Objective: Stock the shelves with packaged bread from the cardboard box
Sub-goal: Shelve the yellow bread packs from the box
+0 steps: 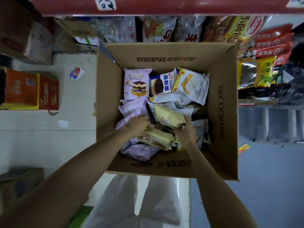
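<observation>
left hand (137,125): fingers curled on yellow pack (158,137) | right hand (185,130): grips cream pack (169,117) | both inside box (220,112)

Brown cardboard box (220,112) with dark print; inside — lilac packet (137,83) (striped cake picture), pale yellow packet (169,116), white-and-yellow packet (190,83).

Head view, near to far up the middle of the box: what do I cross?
Near flap of the cardboard box → lilac packet → cream packet → left hand and right hand → upright mousse cake packet → far flap → shelf packets.
</observation>
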Motion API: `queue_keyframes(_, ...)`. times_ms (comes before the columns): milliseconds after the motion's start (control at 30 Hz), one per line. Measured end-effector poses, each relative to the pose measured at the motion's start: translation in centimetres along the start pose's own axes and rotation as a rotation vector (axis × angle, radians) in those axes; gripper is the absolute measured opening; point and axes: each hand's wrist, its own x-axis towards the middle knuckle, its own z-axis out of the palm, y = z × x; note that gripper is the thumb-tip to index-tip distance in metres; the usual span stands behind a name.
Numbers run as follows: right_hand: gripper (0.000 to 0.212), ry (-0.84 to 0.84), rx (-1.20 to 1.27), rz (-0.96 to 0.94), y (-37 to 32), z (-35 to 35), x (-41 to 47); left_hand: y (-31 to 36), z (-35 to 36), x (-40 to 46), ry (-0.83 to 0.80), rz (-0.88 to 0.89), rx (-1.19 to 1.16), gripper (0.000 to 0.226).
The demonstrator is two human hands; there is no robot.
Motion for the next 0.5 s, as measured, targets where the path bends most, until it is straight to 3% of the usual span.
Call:
queue_keyframes(100,0.061,0.104,0.038,-0.078,-0.6,-1.5,-1.6,0.5,0.1,-2.6,0.101,-0.101,-0.184,0.033)
queue_keyframes(267,0.06,0.249,-0.012,-0.288,-2.9,-5.6,-3.8,1.3,-1.7,-7.0,0.407,-0.294,-0.554,0.03)
queue_keyframes(500,0.058,0.3,-0.119,-0.623,-10.6,-10.3,-6.6,3.7,-8.9,-14.4,1.077,-0.333,-1.225,0.017)
